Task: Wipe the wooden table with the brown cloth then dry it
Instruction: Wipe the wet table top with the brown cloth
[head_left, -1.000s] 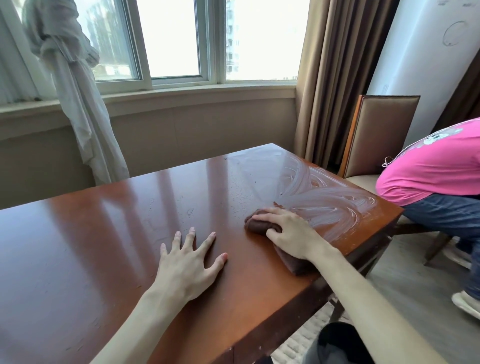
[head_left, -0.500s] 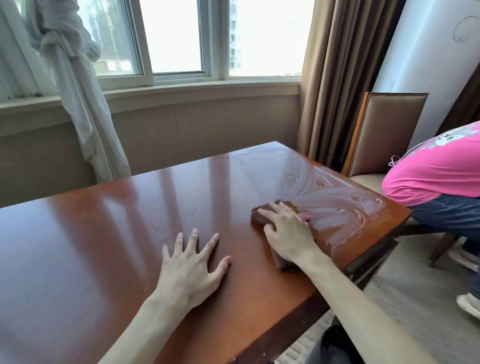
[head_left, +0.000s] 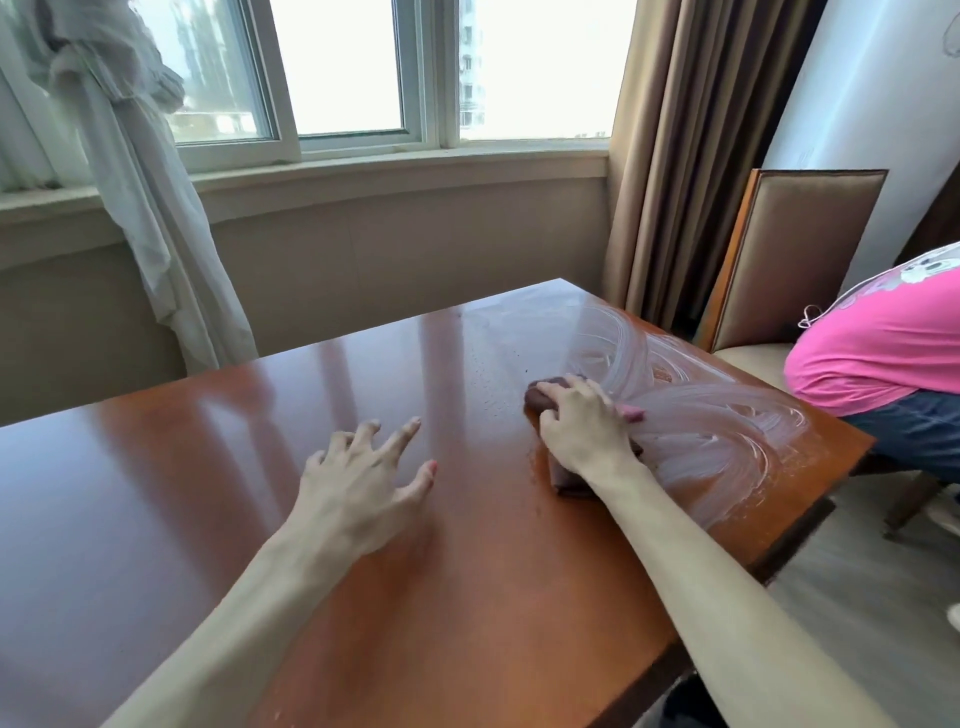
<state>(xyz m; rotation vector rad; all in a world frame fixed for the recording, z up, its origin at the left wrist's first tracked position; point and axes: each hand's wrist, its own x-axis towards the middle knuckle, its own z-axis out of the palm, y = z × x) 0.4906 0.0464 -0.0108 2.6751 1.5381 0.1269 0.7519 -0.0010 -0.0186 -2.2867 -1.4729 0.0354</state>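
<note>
The glossy wooden table (head_left: 218, 488) fills the lower half of the view. Its right end carries curved whitish wet streaks (head_left: 727, 431). My right hand (head_left: 584, 428) lies on top of the brown cloth (head_left: 563, 478), pressing it onto the table at the left border of the streaks; most of the cloth is hidden under the hand. My left hand (head_left: 363, 483) is on the dry middle of the table, fingers spread and slightly raised, holding nothing.
A padded chair (head_left: 795, 254) stands at the table's right end. A person in a pink top (head_left: 878, 343) bends over beside it. Brown curtains (head_left: 691, 156) hang at the back right, a white curtain (head_left: 140, 171) at the left window.
My right hand has slid the cloth away from me, from near the front edge toward the table's middle. My left hand's fingers have lifted off the surface.
</note>
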